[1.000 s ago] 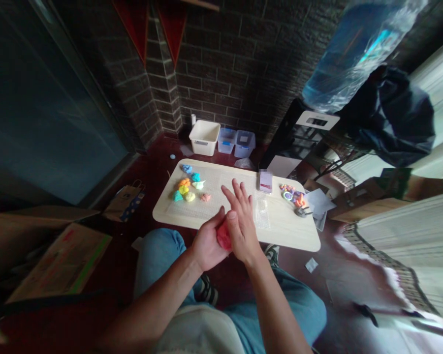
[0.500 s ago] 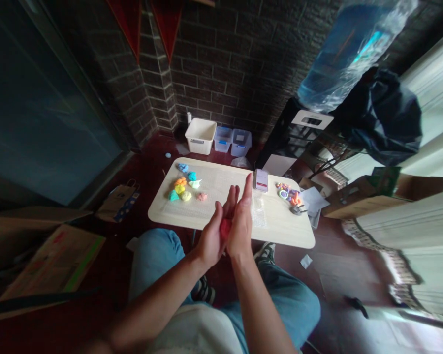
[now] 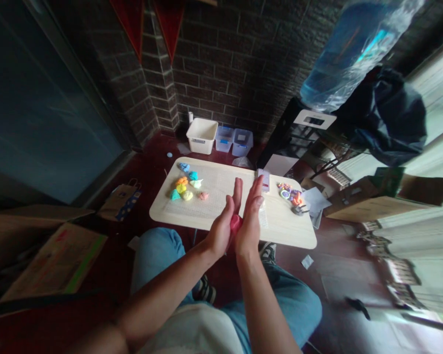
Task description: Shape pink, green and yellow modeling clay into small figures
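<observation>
- Head camera: a red lump point(image 3: 236, 224) sits pressed between two facing palms, seen against the near edge of a pale tabletop point(image 3: 288, 233).
- At risk: the lump, supported only by the palms, could slip through the gap and fall if they part or slide unevenly. Judging by its soft look, too hard a squeeze might flatten it.
- Left hand point(image 3: 221, 231): fingers extended, thumb raised, palm against the lump.
- Right hand point(image 3: 248, 231): fingers straight and angled away from the person, palm on the lump's other side. Neither hand's fingers curl around it; the palms alone do the gripping.
- Beyond, on the tabletop's left side: a pink lump point(image 3: 203, 196) lies apart from a cluster of coloured lumps point(image 3: 181, 188).
- To the right: a phone point(image 3: 265, 180) lies near the far edge, small coloured pieces point(image 3: 297, 199) farther along.
</observation>
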`<action>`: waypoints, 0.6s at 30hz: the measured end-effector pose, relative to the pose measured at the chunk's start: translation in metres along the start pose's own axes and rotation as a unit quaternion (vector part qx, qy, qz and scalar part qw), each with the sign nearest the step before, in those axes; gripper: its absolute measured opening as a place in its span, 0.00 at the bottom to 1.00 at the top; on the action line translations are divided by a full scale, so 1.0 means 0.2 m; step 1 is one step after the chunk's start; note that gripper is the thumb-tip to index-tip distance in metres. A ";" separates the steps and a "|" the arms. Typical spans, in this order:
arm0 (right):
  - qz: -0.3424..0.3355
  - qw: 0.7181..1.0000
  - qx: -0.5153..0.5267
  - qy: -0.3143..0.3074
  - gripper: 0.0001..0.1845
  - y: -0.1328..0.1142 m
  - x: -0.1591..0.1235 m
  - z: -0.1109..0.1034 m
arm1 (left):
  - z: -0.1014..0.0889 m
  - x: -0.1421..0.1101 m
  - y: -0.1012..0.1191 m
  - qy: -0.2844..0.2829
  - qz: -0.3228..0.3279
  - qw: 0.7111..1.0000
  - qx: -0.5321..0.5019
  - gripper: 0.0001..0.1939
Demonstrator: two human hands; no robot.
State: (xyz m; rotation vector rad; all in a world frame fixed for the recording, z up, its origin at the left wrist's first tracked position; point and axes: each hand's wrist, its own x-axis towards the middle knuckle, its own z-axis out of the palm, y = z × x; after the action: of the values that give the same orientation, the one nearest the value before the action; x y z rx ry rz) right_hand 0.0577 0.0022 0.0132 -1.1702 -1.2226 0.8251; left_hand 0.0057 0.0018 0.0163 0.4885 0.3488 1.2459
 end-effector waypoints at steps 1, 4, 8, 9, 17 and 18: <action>-0.006 1.000 -0.019 0.023 0.31 0.01 0.04 -0.02 | 0.00 -0.01 -0.01 -0.003 0.001 1.000 0.010 0.23; -0.010 0.995 -0.043 0.091 0.32 0.06 0.14 -0.06 | -0.02 -0.03 -0.04 -0.017 -0.005 0.999 0.027 0.24; -0.009 0.993 -0.035 0.109 0.32 0.11 0.12 -0.08 | -0.06 -0.02 -0.03 -0.023 -0.036 0.999 -0.005 0.26; -0.013 0.994 -0.024 0.104 0.31 0.11 0.10 -0.08 | -0.06 -0.02 -0.02 -0.007 -0.035 0.999 -0.030 0.25; 0.025 0.992 0.122 -0.028 0.28 0.06 -0.04 -0.07 | -0.06 -0.04 0.03 0.045 -0.018 0.994 -0.093 0.24; 0.029 0.991 0.123 -0.051 0.30 0.05 -0.04 -0.08 | -0.07 -0.04 0.04 0.031 -0.033 0.995 -0.087 0.23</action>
State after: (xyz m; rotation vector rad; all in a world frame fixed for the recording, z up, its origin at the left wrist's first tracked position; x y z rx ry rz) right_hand 0.0737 -0.0058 0.0026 -0.9764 -1.1376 1.0577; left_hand -0.0110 -0.0010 0.0085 0.2881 0.3034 1.2163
